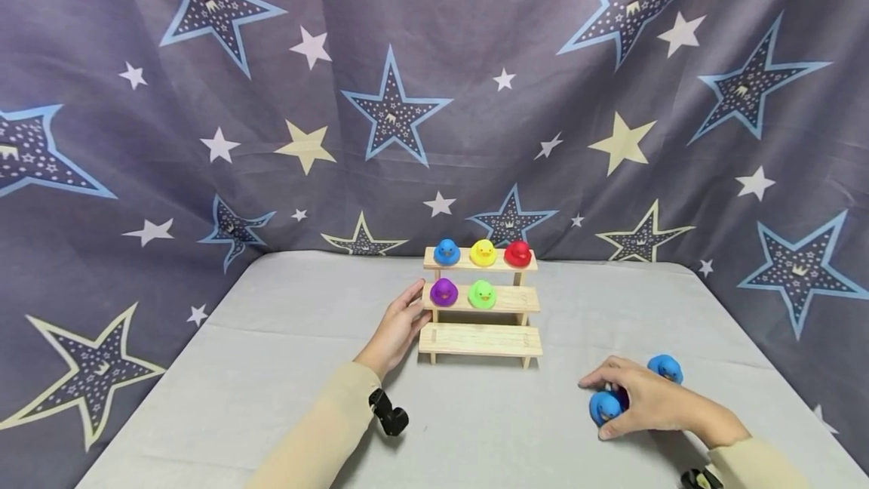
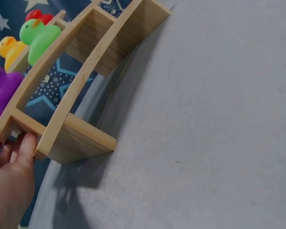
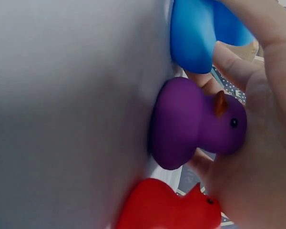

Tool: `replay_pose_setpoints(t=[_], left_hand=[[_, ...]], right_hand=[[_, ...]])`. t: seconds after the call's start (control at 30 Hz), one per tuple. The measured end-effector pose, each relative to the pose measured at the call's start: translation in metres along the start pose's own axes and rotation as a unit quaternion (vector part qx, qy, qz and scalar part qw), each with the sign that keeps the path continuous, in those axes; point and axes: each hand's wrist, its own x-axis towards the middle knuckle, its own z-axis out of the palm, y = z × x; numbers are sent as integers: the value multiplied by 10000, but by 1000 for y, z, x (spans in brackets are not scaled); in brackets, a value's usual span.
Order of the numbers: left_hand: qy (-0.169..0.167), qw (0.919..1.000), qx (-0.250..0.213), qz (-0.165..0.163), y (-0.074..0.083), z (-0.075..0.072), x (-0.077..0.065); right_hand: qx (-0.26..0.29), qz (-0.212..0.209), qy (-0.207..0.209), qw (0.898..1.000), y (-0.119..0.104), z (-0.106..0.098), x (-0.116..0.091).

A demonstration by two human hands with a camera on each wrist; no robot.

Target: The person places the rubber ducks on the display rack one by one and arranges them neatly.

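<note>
My left hand (image 1: 396,330) grips the left end of the middle step of a three-step wooden stand (image 1: 480,338), its fingers curled at the board's end in the left wrist view. My right hand (image 1: 645,398) is low over the table at the right, thumb and fingers curled round a blue rubber duck (image 1: 603,408). Under its palm in the right wrist view is a purple rubber duck (image 3: 176,124), with a red rubber duck (image 3: 157,207) beside it. Another blue rubber duck (image 1: 665,368) sits just behind this hand.
The stand's top step bears a blue duck (image 1: 446,252), a yellow duck (image 1: 483,253) and a red duck (image 1: 518,253). On its middle step sit a purple duck (image 1: 444,292) and a green duck (image 1: 483,294). A star-patterned curtain (image 1: 434,96) hangs behind the grey-covered table (image 1: 271,323).
</note>
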Motion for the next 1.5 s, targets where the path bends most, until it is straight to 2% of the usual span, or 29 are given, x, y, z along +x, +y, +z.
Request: replay_pose_setpoints(t=[0.17, 0.83, 1.07, 1.5], left_hand=[[-22, 10000, 0, 17, 1, 1, -1], [17, 10000, -28, -11, 2, 2, -1], [48, 10000, 2, -18, 2, 2, -1], [-30, 10000, 32, 62, 2, 1, -2]], right_hand=[[279, 93, -86, 9995, 0, -1, -1], [114, 328, -171, 9993, -7, -5, 1], [165, 265, -216, 9993, -9, -9, 6], [-399, -119, 312, 9986, -21, -20, 28]])
